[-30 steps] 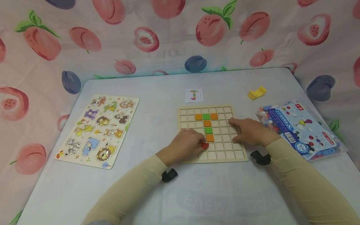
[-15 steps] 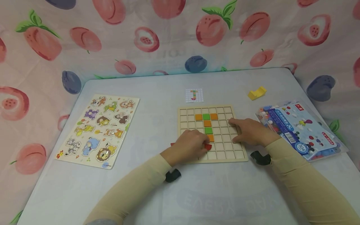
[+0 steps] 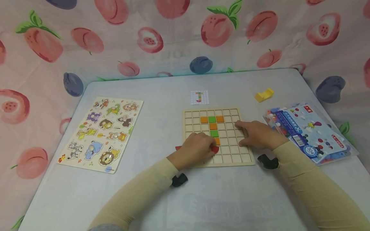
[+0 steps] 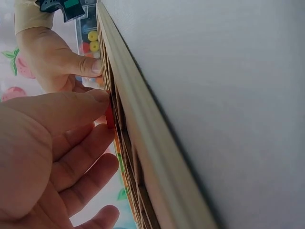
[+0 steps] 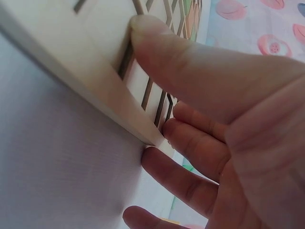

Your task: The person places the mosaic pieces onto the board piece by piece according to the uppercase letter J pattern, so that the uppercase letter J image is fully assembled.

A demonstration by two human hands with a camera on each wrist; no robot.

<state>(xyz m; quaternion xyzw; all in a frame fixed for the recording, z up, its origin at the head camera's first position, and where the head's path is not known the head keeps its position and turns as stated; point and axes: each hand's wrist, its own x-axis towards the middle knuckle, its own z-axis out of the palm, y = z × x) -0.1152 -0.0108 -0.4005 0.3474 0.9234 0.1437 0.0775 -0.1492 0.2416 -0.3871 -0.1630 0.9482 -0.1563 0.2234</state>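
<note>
A wooden grid board [image 3: 227, 149] lies on the table, with orange and green square tiles [image 3: 213, 133] set in its cells in a T-like column. My left hand [image 3: 194, 150] pinches a small red tile [image 3: 215, 149] with a rounded edge, just below the lowest orange tile. In the left wrist view the red tile [image 4: 109, 116] sits between thumb and forefinger, right at the grid. Another red piece [image 3: 178, 148] peeks out left of that hand, mostly hidden. My right hand [image 3: 257, 136] rests on the board's right side, thumb on the grid and fingers spread.
A pattern card [image 3: 199, 97] lies behind the board, and a yellow block [image 3: 264, 95] farther right. Clear packs with a blue label [image 3: 312, 128] lie at the right, near the right forearm. An animal puzzle board [image 3: 101, 134] lies at the left.
My left hand has shifted slightly right with the red tile, which now partly overlaps the column's lower end. The other red piece has come into view behind it. My right hand stays put.
</note>
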